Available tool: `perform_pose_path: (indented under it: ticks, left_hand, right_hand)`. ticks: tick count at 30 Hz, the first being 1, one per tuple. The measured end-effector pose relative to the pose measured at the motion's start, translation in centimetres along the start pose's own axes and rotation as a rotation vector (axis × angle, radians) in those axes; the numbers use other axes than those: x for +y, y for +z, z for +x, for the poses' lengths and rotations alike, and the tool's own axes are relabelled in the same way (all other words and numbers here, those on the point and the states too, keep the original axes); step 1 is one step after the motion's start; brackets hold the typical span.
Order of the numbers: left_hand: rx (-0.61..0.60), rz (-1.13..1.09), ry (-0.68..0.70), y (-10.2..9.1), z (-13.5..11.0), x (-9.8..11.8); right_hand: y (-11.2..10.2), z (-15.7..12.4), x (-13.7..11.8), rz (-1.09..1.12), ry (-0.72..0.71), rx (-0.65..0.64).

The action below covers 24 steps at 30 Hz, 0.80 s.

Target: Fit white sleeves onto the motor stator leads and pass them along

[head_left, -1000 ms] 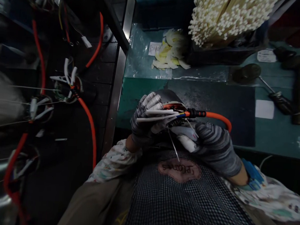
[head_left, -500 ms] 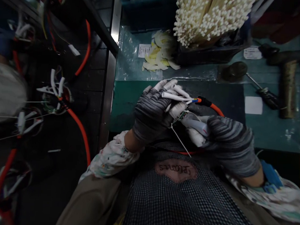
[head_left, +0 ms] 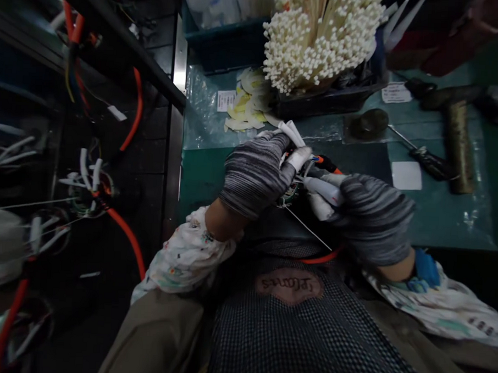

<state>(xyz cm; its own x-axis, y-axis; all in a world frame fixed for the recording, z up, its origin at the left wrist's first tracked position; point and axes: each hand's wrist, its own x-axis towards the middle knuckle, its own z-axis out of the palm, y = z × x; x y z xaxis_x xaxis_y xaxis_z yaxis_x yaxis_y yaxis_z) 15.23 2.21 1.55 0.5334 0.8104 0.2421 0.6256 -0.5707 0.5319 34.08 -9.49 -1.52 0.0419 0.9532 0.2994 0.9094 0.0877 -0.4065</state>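
My left hand (head_left: 260,173), in a striped grey glove with white fingertips, is closed on white-sleeved wires (head_left: 291,134), thumb pressed over them. They branch from an orange cable (head_left: 331,166) with blue and other thin wires at its end. Below my left fingers, a dark round wire-wound part (head_left: 288,196) shows partly; the rest is hidden by the hand. A thin white string (head_left: 309,227) trails from it. My right hand (head_left: 371,214), gloved alike, is closed around a pale, smooth plastic-looking object (head_left: 321,189) with a small red mark, its tip near the wires. Its exact kind is unclear.
Behind my hands stands a black bin (head_left: 327,99) of white-tipped sticks or tubes, beside yellowish slips (head_left: 248,104). A screwdriver (head_left: 431,161) and a hammer-shaped tool (head_left: 461,146) lie right. More wired round parts with orange cables (head_left: 125,230) sit left.
My left thumb has come over the white-sleeved wires, which now point upward, away from me, rather than left. The pale object has moved slightly closer to the left hand. The view has shifted.
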Motion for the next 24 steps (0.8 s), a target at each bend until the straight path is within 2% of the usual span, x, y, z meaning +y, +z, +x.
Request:
perform_pose_path:
  ticks: [5, 10, 15, 17, 19, 22, 24]
  left_hand:
    - [-0.023, 0.072, -0.014, 0.8, 1.8, -0.8]
    - [0.012, 0.087, -0.002, 1.7, 2.7, -0.9]
    - [-0.001, 0.069, -0.014, 1.1, 2.7, -0.3]
    - [-0.031, 0.089, -0.015, 0.2, 2.4, 0.1]
    - [-0.1, 0.147, -0.022, -1.2, 2.0, 0.7]
    - [-0.228, 0.306, -0.04, -3.1, 1.0, 1.9]
    - [-0.271, 0.425, -0.066, -3.7, -0.1, 2.7]
  right_hand:
    - [1.4, 0.0, 0.2, 0.06, 0.085, 0.068]
    - [0.6, -0.4, 0.4, 0.106, 0.063, 0.078]
    - [-1.8, -0.5, 1.9, 0.44, 0.342, 0.155]
    - [-2.5, 0.7, 2.9, 0.597, 0.441, 0.166]
    - [-2.6, 2.6, 4.1, 0.664, 0.495, 0.18]
    - [-1.9, 5.9, 6.1, 0.593, 0.501, 0.225]
    - [-1.3, 7.8, 7.0, 0.557, 0.456, 0.205]
